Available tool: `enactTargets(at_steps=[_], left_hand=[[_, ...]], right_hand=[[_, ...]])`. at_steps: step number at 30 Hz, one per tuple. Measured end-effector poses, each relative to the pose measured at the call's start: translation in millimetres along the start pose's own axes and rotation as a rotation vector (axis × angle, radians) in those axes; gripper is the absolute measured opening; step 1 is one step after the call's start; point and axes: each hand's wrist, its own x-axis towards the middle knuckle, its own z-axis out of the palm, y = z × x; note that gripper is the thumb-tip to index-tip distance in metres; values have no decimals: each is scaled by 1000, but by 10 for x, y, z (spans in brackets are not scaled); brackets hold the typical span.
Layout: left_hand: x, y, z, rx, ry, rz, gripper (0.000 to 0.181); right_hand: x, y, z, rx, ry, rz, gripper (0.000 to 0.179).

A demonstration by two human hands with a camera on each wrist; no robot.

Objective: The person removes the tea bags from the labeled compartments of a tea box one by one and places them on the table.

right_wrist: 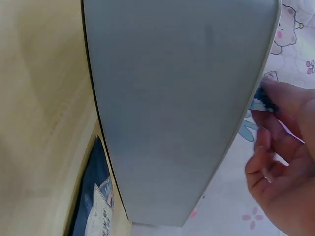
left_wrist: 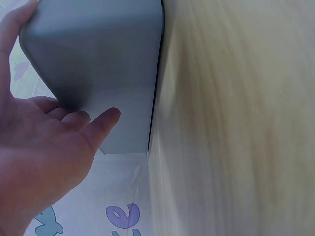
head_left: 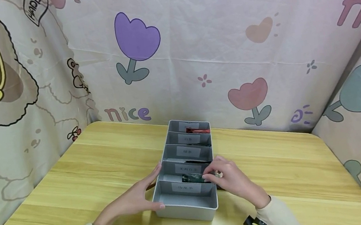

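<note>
A long grey storage box (head_left: 187, 213) with labelled compartments in a row stands on the table. My right hand (head_left: 231, 179) is at its right rim and pinches a dark green tea packet (head_left: 192, 178) between thumb and fingertips. That packet lies in the second compartment from the front; the right wrist view shows only its end (right_wrist: 264, 101) over the rim. My left hand (head_left: 137, 198) is spread along the box's left side, thumb at the near corner and fingertips touching the rim farther back. In the left wrist view, the left hand's (left_wrist: 54, 137) fingers rest against the side wall.
A red packet (head_left: 197, 130) lies in the farthest compartment, and a dark packet (head_left: 198, 161) in the middle one. On the wooden table (head_left: 276, 175), right of the box, lies a dark blue packet (right_wrist: 96, 191) with a pale label. Printed curtains (head_left: 193, 51) hang behind the table.
</note>
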Motion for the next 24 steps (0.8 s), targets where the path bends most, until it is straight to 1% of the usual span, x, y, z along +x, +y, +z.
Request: enactTargets(at_steps=[2,5,8,9,11,14,16,17,18,21,24], left_hand=[[-1,3,-1,0,1,-1,110],[-3,6,-2,1,-1,-2,110],[-5,9,-4,-2,-3,-1,110],[-5,10,-6,-2,-3,0,110],[-6,13,-7,-2,-4,2,110],[-8,16,-7,1,-3,7,110],[-6,14,-5,3,-3,13,110],[-4,11,-4,4,-3,13,110],[-2,10,-4,5,-3,15,110],[3,5,-3,4,-4,19,110],[3,8,-4,1,-3,13,110]], right_hand=[[-3,5,16,33,42,14,5],[-12,12,39,107,88,80,2],[-22,16,47,189,132,146,7],[-22,15,47,201,148,164,8],[-3,-57,15,218,194,152,5],[-7,-49,-1,208,261,103,7],[-9,-54,-18,193,297,80,9],[-20,-20,-16,190,308,78,13],[-30,7,-16,190,314,87,16],[-26,-29,-67,227,324,127,18],[-20,-57,-124,299,329,158,15]])
